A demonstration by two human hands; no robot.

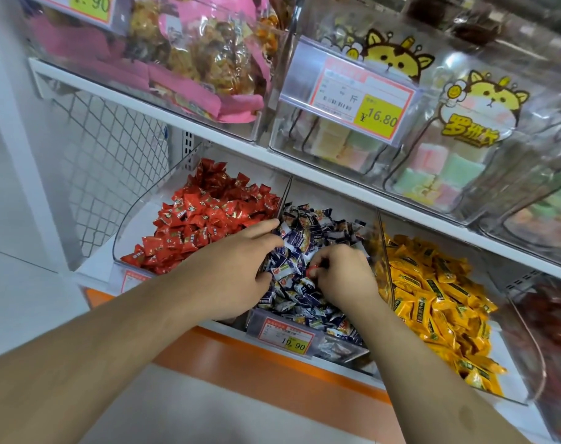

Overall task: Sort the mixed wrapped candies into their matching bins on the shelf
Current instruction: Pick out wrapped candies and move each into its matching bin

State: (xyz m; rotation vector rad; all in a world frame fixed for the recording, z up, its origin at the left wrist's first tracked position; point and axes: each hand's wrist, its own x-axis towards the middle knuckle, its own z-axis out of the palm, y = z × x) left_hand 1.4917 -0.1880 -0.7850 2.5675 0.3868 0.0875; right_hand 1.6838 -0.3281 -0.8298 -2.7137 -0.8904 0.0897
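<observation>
Bins: three clear bins sat side by side on the lower shelf (272,350), the red-candy bin (138,216) at its left end, the blue-and-white candy bin (304,339) in the middle, the yellow-candy bin (525,363) to the right.
Stray candy: a small red-wrapped candy (314,270) lay among the blue-and-white candies (317,232), near the middle of that bin.
Right hand: the right hand (343,277) had its fingers curled, and its fingertips (319,262) pinched the red-wrapped candy.
Left hand: the left hand (237,270) rested in the same bin against the divider on the red side, fingers loosely bent into the heap; whether it held a candy could not be told.
Handling: the piece looked light, its foil wrapper crinkly and likely slippery.
Where to hold: a pinch across the body or a twisted wrapper end seemed safest.
Destination: it probably belonged with the red candies (208,216) in the left bin.
</observation>
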